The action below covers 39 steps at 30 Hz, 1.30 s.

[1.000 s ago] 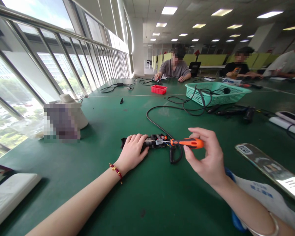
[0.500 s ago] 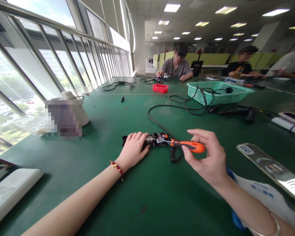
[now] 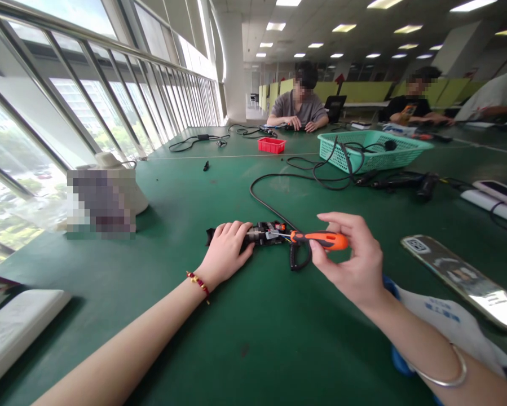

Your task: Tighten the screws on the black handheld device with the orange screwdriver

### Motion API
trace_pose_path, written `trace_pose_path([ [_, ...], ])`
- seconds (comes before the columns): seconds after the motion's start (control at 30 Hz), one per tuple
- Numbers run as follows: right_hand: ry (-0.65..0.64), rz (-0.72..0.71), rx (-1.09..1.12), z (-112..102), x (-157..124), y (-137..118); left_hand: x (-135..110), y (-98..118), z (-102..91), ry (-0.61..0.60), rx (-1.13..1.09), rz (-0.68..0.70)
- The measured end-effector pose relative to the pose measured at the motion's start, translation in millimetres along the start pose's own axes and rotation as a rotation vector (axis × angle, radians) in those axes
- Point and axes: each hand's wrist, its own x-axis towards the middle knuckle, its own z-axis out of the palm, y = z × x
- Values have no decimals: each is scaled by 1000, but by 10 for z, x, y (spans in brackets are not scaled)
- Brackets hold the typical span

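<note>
My left hand (image 3: 230, 248) is wrapped over the body of an opened black handheld appliance (image 3: 259, 235), holding it down on the green table. Its inner parts and small wires show at the right end, where a black cord with a ribbed sleeve (image 3: 294, 258) comes out. In my right hand (image 3: 350, 259) is an orange and black screwdriver (image 3: 325, 241), gripped by the handle between thumb and fingers. The screwdriver's shaft points left into the exposed innards. Exactly what its tip touches is too small to make out.
A teal basket (image 3: 327, 152) with cables and a red tray (image 3: 271, 146) stand farther back. A phone (image 3: 460, 282) and a white-blue packet (image 3: 452, 321) lie right. A pale pot-shaped container (image 3: 137, 192) and a white box (image 3: 20, 327) stand left. Several people sit beyond.
The view has shifted slightly, so the scene sits a little higher and farther left. Both my hands keep their holds. Across the table, a person's hands have come closer together.
</note>
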Motion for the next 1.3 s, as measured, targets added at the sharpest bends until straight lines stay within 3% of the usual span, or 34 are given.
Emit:
trace_pose_path([
  [0.23, -55, 0, -16, -1, -3, -10, 4, 15, -18, -1, -7, -7],
  [0.37, 26, -30, 35, 10, -19, 8, 4, 14, -12, 0, -13, -4],
  [0.53, -43, -5, -6, 6, -26, 3, 4, 8, -4, 1, 0, -3],
  [0.7, 25, -44, 57, 13, -28, -5, 4, 8, -10, -2, -2, -4],
  [0.83, -39, -36, 1, 17, -26, -9, 0, 6, -13, -1, -8, -5],
  [1.0, 12, -52, 46, 17, -26, 2, -1, 9, -17, -14, 2, -8],
  [1.17, -39, -74, -18, 11, -4, -27, 1, 2, -5, -3, 0, -3],
  [1.3, 34, -70, 41, 24, -14, -16, -4, 4, -4, -14, 2, -5],
])
